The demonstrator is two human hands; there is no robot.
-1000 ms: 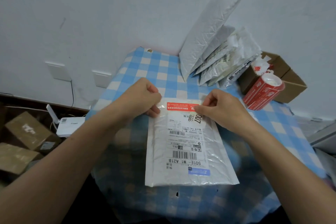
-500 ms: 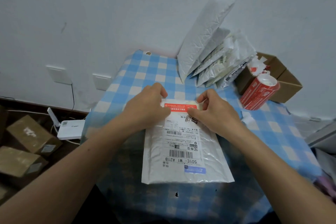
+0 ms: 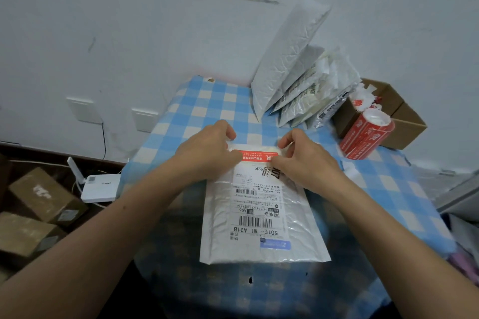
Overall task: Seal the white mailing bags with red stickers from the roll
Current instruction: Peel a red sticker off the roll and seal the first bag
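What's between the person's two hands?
In the head view, a red sticker lies between the left hand and right hand, along the far edge of the white mailing bag.

A second ago my left hand (image 3: 207, 150) gripped the white mailing bag (image 3: 220, 241) at its 11 o'clock corner, clear of the red sticker (image 3: 259, 156). My right hand (image 3: 308, 160) lay with its fingertips on the label (image 3: 259, 202), just below the sticker's 3 o'clock end. Both hands have since closed in along the bag's 12 o'clock edge. My fingers now curl over that edge, with a thumb at each end of the sticker. Half a second ago the thumbs covered more of the red, and they have since spread slightly apart.
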